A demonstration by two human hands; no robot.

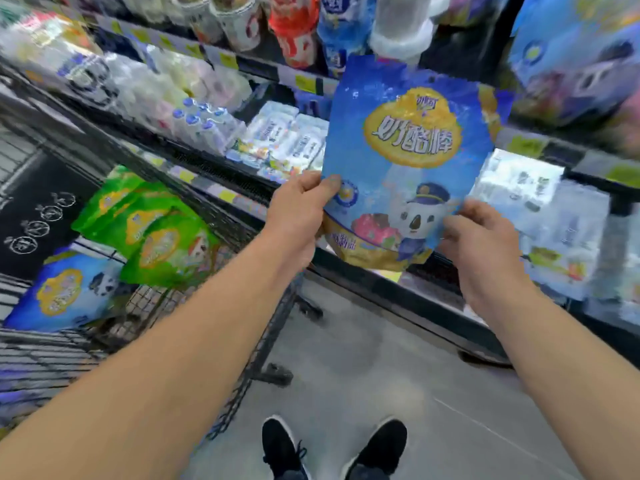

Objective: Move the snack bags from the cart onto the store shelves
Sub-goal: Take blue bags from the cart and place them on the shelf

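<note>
- While the store shelves (221,174) fill the whole background, their tiers already packed with blurred packets and bottles, the open slot for the next bag is hard to pick out; my guess is it belongs near the matching blue packs (568,64) at the upper right.
- Left of the person stands the wire cart (194,306), close against the shelf edge.
- Inside the cart lie more snack bags: several green bags (152,226) stacked together and one blue bag lying flat (65,292) beside them, so much of the task is judged still to do.
- Held upright in front of the shelves, clear of both cart and shelf, is the blue snack bag (408,161), its printed face toward the camera.
- Each grip is clenched on it: the left hand (298,216) pinches the lower left edge, thumb on the front, and the right hand (481,244) holds the lower right corner.
- To do this step well, keep both lower corners pinched so the bag stays flat and upright, carry it over the shelf lip without knocking neighbouring packets, seat its base first, face outward, and only then loosen the fingers.
</note>
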